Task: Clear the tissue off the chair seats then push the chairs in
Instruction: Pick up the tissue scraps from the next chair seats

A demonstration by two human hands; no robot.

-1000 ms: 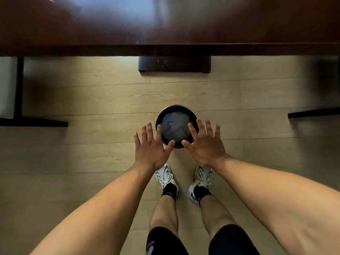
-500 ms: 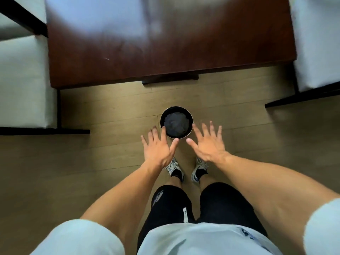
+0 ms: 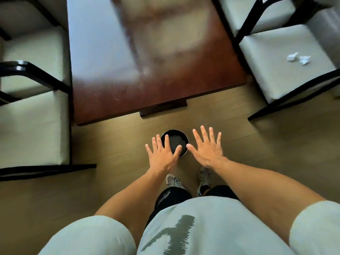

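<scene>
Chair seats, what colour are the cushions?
Pale cream chair seats on black frames, in the head view.

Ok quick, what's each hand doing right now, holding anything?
Left hand: open, fingers spread, holding nothing.
Right hand: open, fingers spread, holding nothing.

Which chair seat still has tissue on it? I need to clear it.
The near right chair seat, holding two crumpled tissues; the other visible seats show none.

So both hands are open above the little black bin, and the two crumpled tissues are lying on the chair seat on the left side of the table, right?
Not quite: the head view shows the two crumpled tissues on the chair seat to the right of the table. The rest holds: left hand and right hand are open above the black bin.
</scene>
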